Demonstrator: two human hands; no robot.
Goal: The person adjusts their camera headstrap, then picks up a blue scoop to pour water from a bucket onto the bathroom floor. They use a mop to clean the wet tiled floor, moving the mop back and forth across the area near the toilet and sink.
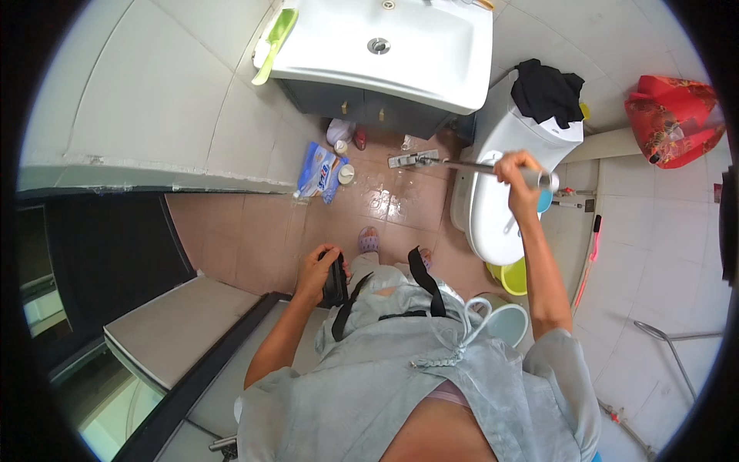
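My right hand (517,177) is wrapped round the upper handle of a long-handled floor mop (469,165), just below its pale grey grip end. The handle slants down to the left, past the toilet (496,215). At its foot, the narrow flat mop head (412,159) rests on the wet tiles below the sink cabinet. Held low by my left thigh, my left hand (323,273) is closed round a black, box-like object (335,283); its exact kind is unclear. Black straps (423,277) hang at my waist close by.
A blue packet (319,174) and a white tub (346,175) stand on the floor. A white sink (377,65) holds a green scoop-like tool (275,46). Black cloth (548,92) drapes over the toilet tank. Buckets (508,325) stand at right; a ledge (177,327) runs lower left.
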